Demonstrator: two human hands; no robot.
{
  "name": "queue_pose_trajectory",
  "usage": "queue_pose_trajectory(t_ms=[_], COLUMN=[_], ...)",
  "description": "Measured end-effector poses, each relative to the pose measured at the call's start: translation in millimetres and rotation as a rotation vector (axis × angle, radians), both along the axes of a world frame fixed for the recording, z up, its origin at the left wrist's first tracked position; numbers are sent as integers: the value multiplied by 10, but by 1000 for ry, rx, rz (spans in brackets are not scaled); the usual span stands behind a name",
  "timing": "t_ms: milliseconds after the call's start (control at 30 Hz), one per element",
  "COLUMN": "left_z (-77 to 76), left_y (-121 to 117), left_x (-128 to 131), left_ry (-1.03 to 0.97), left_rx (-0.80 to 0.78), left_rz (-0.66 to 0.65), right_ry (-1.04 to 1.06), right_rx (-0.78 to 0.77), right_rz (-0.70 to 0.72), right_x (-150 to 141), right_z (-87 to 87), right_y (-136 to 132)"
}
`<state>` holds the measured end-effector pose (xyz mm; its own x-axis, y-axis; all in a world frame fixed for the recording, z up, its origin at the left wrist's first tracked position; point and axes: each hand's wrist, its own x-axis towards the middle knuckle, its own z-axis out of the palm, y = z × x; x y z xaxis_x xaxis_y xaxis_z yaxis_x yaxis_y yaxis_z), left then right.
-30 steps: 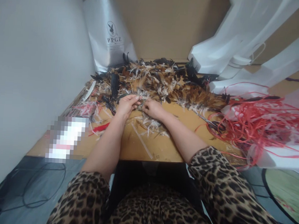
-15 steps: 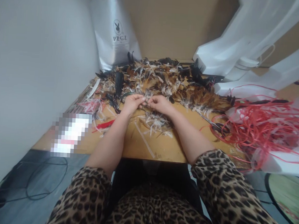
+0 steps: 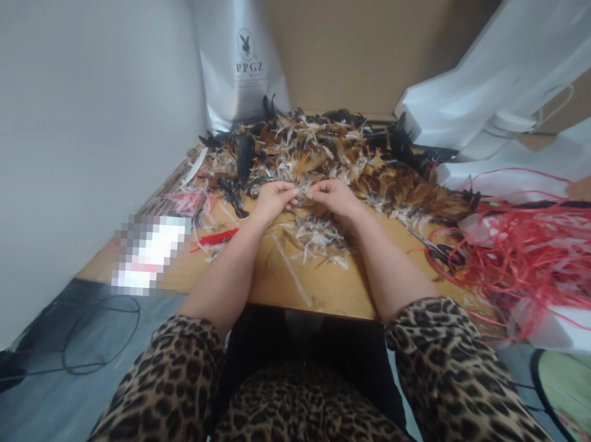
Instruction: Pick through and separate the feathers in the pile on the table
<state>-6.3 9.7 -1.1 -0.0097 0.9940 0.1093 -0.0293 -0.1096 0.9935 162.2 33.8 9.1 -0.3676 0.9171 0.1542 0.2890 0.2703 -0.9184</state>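
My left hand (image 3: 275, 202) and my right hand (image 3: 334, 198) meet fingertip to fingertip over the table. Both are closed in a pinch on a brown feather (image 3: 306, 165), whose pale fluffy base sits between the fingers; its lower end is partly hidden. Behind them spreads a heap of brown, black and white feathers (image 3: 325, 139). Below my right hand lies a small pile of pale feather scraps (image 3: 319, 239) on the wooden table (image 3: 341, 294).
Scissors (image 3: 441, 251) lie at right beside a tangle of red ribbon (image 3: 538, 252). A red feather (image 3: 218, 237) rests near my left forearm. A silver bag (image 3: 243, 91) stands at the back left, white bags (image 3: 463, 101) at the back right. A wall (image 3: 90, 135) borders the left.
The view has shifted, so the table sits further right in the picture. My right hand has turned from a loosely curled shape into a fingertip pinch against the left fingertips.
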Motion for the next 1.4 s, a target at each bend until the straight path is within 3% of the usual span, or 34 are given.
queue_pose_trajectory(t_ms=[233,433,900,1067,1400], left_z=[-15,-14,-13,-27,36], left_y=[21,49,16,-17,-99], left_x=[-44,-102,-20,8,53], left_ry=[-95,-194,50,146,205], left_rx=[-39,-49,42,29,-68], left_rz=[-55,28,-11,-112,-164], right_ry=[133,117,-71,-115,-201], right_rx=[-74,-52,-47,-5,43], right_rz=[-75,-65,85,90,38], right_x=[-1,65,119,101,73], right_z=[30,35,120,107,137], right_y=[-16,10,-18,-38,-50])
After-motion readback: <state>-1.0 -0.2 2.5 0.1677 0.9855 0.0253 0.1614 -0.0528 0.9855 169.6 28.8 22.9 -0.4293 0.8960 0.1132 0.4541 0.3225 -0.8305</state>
